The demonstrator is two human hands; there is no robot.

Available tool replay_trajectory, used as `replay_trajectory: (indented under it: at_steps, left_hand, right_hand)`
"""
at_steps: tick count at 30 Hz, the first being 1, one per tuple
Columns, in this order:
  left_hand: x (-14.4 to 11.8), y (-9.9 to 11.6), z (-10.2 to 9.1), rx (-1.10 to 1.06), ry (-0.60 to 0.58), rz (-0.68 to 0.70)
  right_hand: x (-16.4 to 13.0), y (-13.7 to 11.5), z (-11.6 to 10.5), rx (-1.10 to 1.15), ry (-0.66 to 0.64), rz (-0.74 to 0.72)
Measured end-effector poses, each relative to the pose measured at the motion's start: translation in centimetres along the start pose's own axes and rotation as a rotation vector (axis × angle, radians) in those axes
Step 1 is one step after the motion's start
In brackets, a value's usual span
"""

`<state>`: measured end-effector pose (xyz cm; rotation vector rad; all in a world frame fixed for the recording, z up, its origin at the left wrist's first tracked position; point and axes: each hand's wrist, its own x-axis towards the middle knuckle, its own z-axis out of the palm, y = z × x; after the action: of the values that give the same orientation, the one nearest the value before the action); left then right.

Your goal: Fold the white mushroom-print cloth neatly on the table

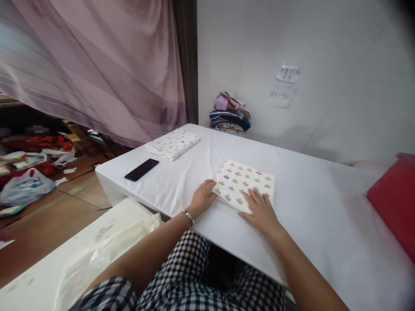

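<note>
Left hand (203, 198) curled at folded patterned cloth's (244, 183) left edge, possibly gripping it, right hand (261, 210) spread flat atop cloth, white tabletop (308, 203) beneath, black phone (142, 169) far left of the left hand.

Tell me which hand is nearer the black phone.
Left. The left hand rests at the folded patterned cloth's left edge, closer to the black phone; the right hand lies on the cloth, farther away.

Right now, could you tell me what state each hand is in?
Left hand: open, fingers at the folded cloth's left edge.
Right hand: open, flat on that cloth.
</note>
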<state>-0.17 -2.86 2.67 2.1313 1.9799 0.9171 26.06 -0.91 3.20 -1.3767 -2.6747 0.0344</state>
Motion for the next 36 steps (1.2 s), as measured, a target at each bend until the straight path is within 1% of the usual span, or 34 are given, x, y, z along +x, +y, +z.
replay_trajectory:
  at_steps: [2,4,6,12,15,18,20,21,23,25,26,27,29,31,34,36]
  left_hand:
    - [0.5,0.2,-0.1,0.05,-0.016,-0.06]
    - [0.9,0.3,-0.4,0.133,-0.082,-0.097]
    - [1.3,0.0,-0.7,0.189,-0.133,-0.105]
    - [1.5,-1.0,-0.7,0.168,-0.125,-0.117]
    - [1.5,-1.7,-1.1,0.051,-0.166,-0.116]
    - [2.1,-2.0,-2.2,-0.194,-0.221,-0.203]
    - [3.2,-1.3,-2.9,-0.331,-0.189,-0.25]
    - [3.9,-0.6,-2.9,-0.359,-0.161,-0.248]
    - [5.4,1.0,-2.5,-0.32,-0.126,-0.182]
    - [6.8,2.5,-1.2,-0.158,-0.136,-0.058]
    - [7.3,3.1,-0.4,-0.061,-0.155,0.008]
    - [7.6,3.4,0.5,0.029,-0.189,0.042]
    - [7.9,3.6,2.1,0.159,-0.265,0.044]
    - [7.7,3.3,3.2,0.222,-0.309,0.031]
    - [7.4,2.8,3.7,0.254,-0.309,0.053]
    - [7.3,2.7,3.5,0.271,-0.305,0.062]
  right_hand:
    - [-0.2,0.2,0.4,-0.03,0.033,-0.003]
    - [-0.4,0.3,0.8,-0.045,0.065,-0.008]
    - [-0.5,0.5,1.3,-0.048,0.086,-0.017]
    - [-0.5,0.4,1.4,-0.048,0.092,-0.034]
    - [-0.5,0.2,1.2,-0.039,0.091,-0.037]
    - [-0.6,0.1,1.1,-0.035,0.095,-0.041]
    - [-0.6,0.1,1.1,-0.037,0.101,-0.045]
    - [-0.5,0.1,1.2,-0.037,0.106,-0.045]
    - [-0.5,0.1,1.3,-0.037,0.11,-0.046]
    - [-0.4,0.1,1.3,-0.032,0.1,-0.043]
    - [-0.5,0.1,1.2,-0.026,0.089,-0.04]
    - [-0.6,0.2,1.1,-0.017,0.074,-0.037]
    - [-0.8,0.2,0.6,0.015,0.031,-0.019]
    - [-0.9,0.0,-0.5,0.075,-0.03,0.017]
    - [0.4,-1.2,-2.7,0.202,-0.106,0.103]
    - [2.8,-2.8,-3.9,0.264,-0.107,0.152]
